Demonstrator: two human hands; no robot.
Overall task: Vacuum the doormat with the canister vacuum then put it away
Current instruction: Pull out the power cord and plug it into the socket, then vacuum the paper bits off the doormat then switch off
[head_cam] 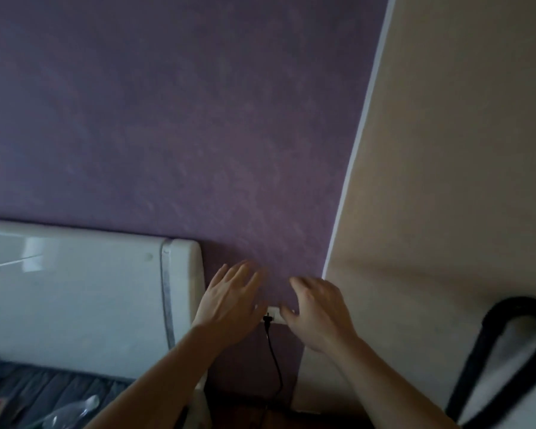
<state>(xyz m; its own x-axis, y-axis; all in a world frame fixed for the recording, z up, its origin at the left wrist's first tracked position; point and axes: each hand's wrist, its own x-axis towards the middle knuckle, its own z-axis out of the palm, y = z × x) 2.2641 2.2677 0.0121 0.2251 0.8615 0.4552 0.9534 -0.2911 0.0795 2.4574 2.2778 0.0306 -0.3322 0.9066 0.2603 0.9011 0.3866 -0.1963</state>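
Note:
A white wall socket [274,317] sits low on the purple wall, with a black plug [267,318] in it. Its black cord [274,363] hangs down toward the floor. My left hand [229,301] is spread flat just left of the socket, fingers straight, holding nothing. My right hand [317,314] hovers just right of the socket with fingers loosely bent, partly covering the socket's right end. Neither the canister vacuum nor the doormat is in view.
A glossy white headboard [84,292] stands at the left, with dark bedding [44,388] and a clear plastic bottle [72,411] below it. A beige wall [446,181] fills the right side. A white bag with a black strap [508,351] is at the lower right.

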